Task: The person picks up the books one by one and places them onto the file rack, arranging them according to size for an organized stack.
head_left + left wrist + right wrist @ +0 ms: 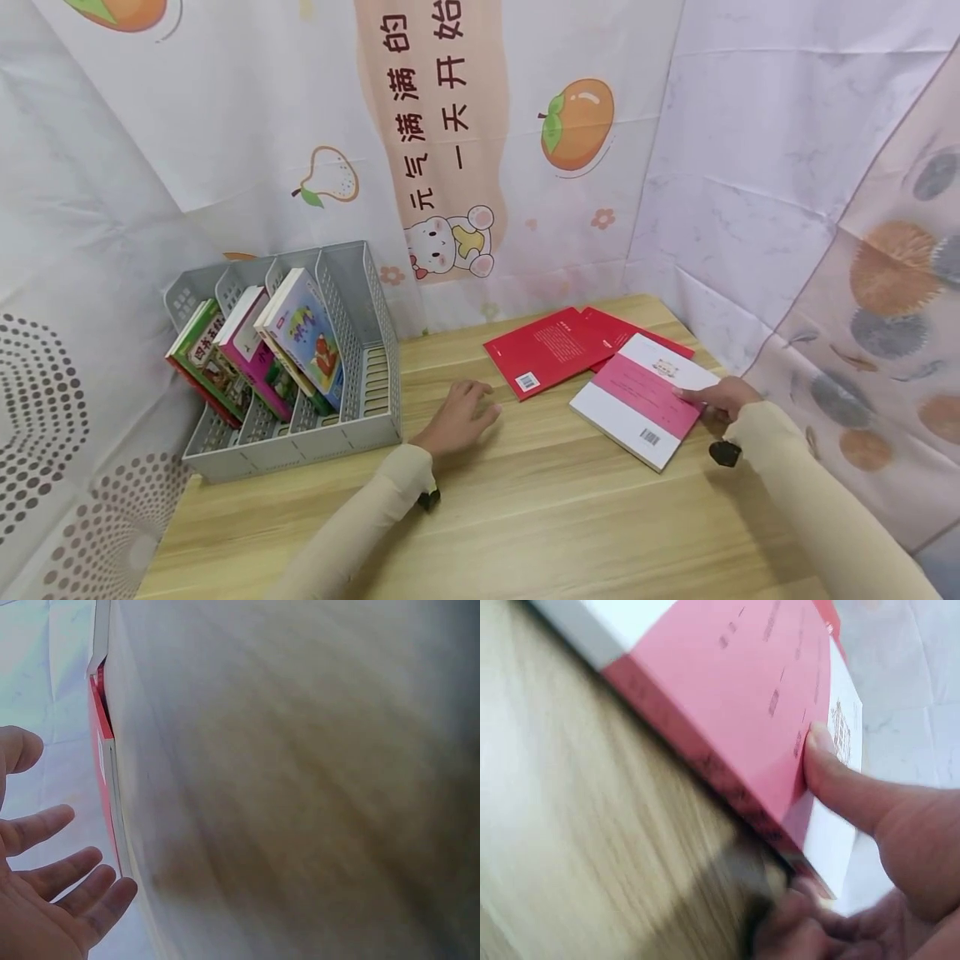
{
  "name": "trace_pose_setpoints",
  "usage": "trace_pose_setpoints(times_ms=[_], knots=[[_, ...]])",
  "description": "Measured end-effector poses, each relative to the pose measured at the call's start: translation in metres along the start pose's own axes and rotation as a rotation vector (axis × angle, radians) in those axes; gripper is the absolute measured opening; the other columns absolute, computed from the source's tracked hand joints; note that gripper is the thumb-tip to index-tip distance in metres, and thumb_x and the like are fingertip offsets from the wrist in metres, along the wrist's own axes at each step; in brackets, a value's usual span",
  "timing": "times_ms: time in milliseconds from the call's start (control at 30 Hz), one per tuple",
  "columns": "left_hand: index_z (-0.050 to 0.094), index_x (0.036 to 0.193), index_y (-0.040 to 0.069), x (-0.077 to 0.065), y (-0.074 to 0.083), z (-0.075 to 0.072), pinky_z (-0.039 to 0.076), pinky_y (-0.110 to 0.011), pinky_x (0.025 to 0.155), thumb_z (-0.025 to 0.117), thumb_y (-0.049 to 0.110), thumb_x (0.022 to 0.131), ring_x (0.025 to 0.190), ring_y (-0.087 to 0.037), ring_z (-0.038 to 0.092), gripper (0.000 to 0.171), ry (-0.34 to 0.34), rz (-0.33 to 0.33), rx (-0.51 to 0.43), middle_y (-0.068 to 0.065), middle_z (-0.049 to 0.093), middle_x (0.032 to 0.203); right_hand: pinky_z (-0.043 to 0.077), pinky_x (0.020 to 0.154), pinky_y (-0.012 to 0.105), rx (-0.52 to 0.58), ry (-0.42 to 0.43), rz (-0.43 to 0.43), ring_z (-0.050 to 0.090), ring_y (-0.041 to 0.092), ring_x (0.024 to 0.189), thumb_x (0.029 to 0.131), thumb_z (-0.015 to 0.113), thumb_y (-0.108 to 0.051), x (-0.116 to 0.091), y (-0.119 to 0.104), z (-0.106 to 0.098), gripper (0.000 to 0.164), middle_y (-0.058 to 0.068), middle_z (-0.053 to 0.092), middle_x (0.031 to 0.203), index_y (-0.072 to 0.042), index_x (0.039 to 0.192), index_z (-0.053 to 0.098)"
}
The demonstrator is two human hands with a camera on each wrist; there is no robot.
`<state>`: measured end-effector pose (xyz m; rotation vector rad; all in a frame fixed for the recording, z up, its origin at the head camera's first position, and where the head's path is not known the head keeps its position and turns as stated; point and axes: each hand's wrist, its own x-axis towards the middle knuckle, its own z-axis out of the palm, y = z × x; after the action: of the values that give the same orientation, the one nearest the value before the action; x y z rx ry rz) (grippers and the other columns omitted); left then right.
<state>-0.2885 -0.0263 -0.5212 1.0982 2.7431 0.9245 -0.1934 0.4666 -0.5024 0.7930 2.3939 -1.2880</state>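
Hands apart. Left hand (459, 418) holds nothing: fingers loosely spread just right of the rack (300, 450), palm side toward the table (525, 525); can't tell if it touches. Right hand (723, 400) pinches the white-and-pink book (637, 402), thumb on the cover, fingers curled at the spine side near a corner. Can't tell how far under they reach.

Big to small: table carries everything. Gray rack sits on the left; books lean in its left three slots: a green one (213, 358), a magenta one (255, 358), a blue one (311, 329). Two red books (547, 354) lie flat at the back, partly overlapping. White-and-pink book is just in front of them, well apart from the rack, barcode (649, 437) side up, hiding part of the rear red one.

Step in hand, my read: getting that book off the table. Work from the spine (705, 759); get fingers properly under before lifting, else the cover may slide from the thumb. Grip looks close to one corner, so expect droop; shift toward mid-spine or bring the left hand to the far edge. Lift that edge first, so the red books don't drag.
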Motion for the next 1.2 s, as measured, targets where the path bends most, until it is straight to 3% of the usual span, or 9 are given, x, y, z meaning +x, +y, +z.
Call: trace_pose_setpoints(times_ms=[200, 400, 533, 733, 967, 1067, 1200], knots=[[0.056, 0.139, 0.005, 0.001, 0.005, -0.002, 0.043, -0.049, 0.106, 0.055, 0.041, 0.106, 0.133, -0.027, 0.042, 0.049, -0.023, -0.002, 0.021, -0.01, 0.052, 0.142, 0.044, 0.057, 0.025, 0.136, -0.133, 0.016, 0.055, 0.011, 0.057, 0.096, 0.071, -0.041, -0.015, -0.007, 0.003, 0.048, 0.0, 0.055, 0.063, 0.003, 0.095, 0.053], [0.056, 0.14, 0.005, 0.003, 0.014, -0.008, 0.046, -0.049, 0.101, 0.056, 0.041, 0.106, 0.129, -0.027, 0.044, 0.05, -0.034, -0.004, 0.017, -0.011, 0.051, 0.142, 0.05, 0.058, 0.021, 0.247, -0.203, 0.055, 0.068, 0.008, 0.062, 0.1, 0.067, -0.038, -0.019, 0.0, 0.003, 0.038, 0.001, 0.068, 0.068, -0.003, 0.087, 0.062], [0.056, 0.14, 0.005, 0.003, 0.015, -0.01, 0.044, -0.049, 0.104, 0.056, 0.041, 0.106, 0.132, -0.028, 0.043, 0.049, -0.03, -0.015, 0.023, -0.011, 0.051, 0.143, 0.05, 0.059, 0.02, 0.29, -0.264, 0.059, 0.071, 0.011, 0.068, 0.102, 0.064, -0.038, -0.014, 0.003, 0.002, 0.037, 0.003, 0.072, 0.076, -0.004, 0.089, 0.067], [0.055, 0.142, 0.007, -0.001, 0.01, -0.007, 0.04, -0.049, 0.11, 0.055, 0.043, 0.106, 0.138, -0.027, 0.04, 0.051, -0.046, -0.04, 0.022, -0.009, 0.049, 0.146, 0.047, 0.06, 0.02, 0.472, -0.324, 0.028, 0.07, 0.011, 0.07, 0.101, 0.066, -0.034, -0.009, 0.007, 0.007, 0.029, 0.001, 0.073, 0.078, -0.009, 0.089, 0.072], [0.056, 0.141, 0.008, -0.001, 0.009, -0.009, 0.044, -0.049, 0.105, 0.056, 0.043, 0.106, 0.132, -0.027, 0.044, 0.049, -0.027, -0.047, 0.025, -0.011, 0.05, 0.145, 0.038, 0.05, 0.018, 0.678, -0.484, -0.179, 0.046, 0.003, 0.052, 0.11, 0.05, -0.022, -0.004, 0.021, 0.002, 0.033, 0.003, 0.077, 0.085, -0.012, 0.098, 0.079], [0.055, 0.142, 0.008, -0.002, 0.008, -0.008, 0.045, -0.049, 0.105, 0.055, 0.045, 0.106, 0.133, -0.026, 0.044, 0.051, -0.042, -0.048, 0.032, -0.011, 0.049, 0.145, 0.03, 0.046, 0.021, 0.795, -0.556, -0.254, 0.038, 0.004, 0.046, 0.113, 0.037, -0.019, -0.006, 0.025, 0.0, 0.045, 0.002, 0.074, 0.074, -0.008, 0.102, 0.079], [0.056, 0.141, 0.007, -0.003, 0.008, -0.009, 0.045, -0.049, 0.105, 0.056, 0.044, 0.106, 0.132, -0.027, 0.044, 0.051, -0.043, -0.045, 0.029, -0.011, 0.05, 0.144, 0.016, 0.044, 0.026, 0.858, -0.491, -0.394, 0.034, 0.004, 0.039, 0.113, 0.033, -0.016, -0.011, 0.01, 0.001, 0.049, -0.006, 0.055, 0.052, -0.005, 0.098, 0.078]])
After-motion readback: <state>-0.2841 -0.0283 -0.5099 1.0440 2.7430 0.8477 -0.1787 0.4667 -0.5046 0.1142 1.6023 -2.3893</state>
